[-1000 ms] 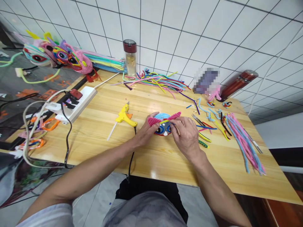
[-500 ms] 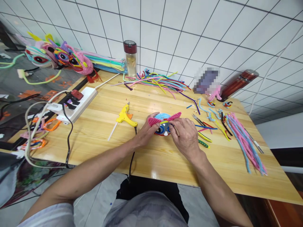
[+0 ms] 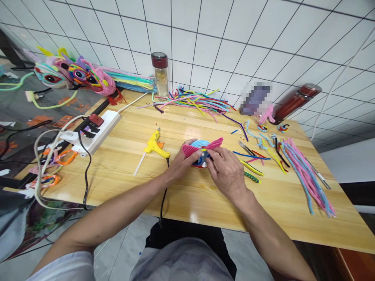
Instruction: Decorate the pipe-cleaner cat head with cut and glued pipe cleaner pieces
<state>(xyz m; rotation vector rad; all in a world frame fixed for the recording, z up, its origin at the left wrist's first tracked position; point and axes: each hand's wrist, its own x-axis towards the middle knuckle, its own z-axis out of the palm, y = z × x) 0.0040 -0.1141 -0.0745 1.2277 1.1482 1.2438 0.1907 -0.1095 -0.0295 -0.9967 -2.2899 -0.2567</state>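
Observation:
A small pipe-cleaner face (image 3: 202,150) with a blue top, two pink ears and a red lower rim lies on the wooden table (image 3: 181,191). My left hand (image 3: 184,162) grips its left side, thumb beside the left pink ear. My right hand (image 3: 227,169) covers its right half, fingers pinched together on the middle of the face. A thin yellow strand pokes out between my fingers. The eyes of the face are mostly hidden by my right hand.
A yellow glue gun (image 3: 155,143) lies left of my hands, its black cord running off the front edge. Loose pipe cleaners (image 3: 304,171), scissors (image 3: 244,147), a power strip (image 3: 93,130), a glass bottle (image 3: 161,76), a red flask (image 3: 294,102) and finished masks (image 3: 79,74) surround the work.
My right hand has slid left over the face, hiding its eyes. The left hand keeps the same grip. The camera has shifted slightly.

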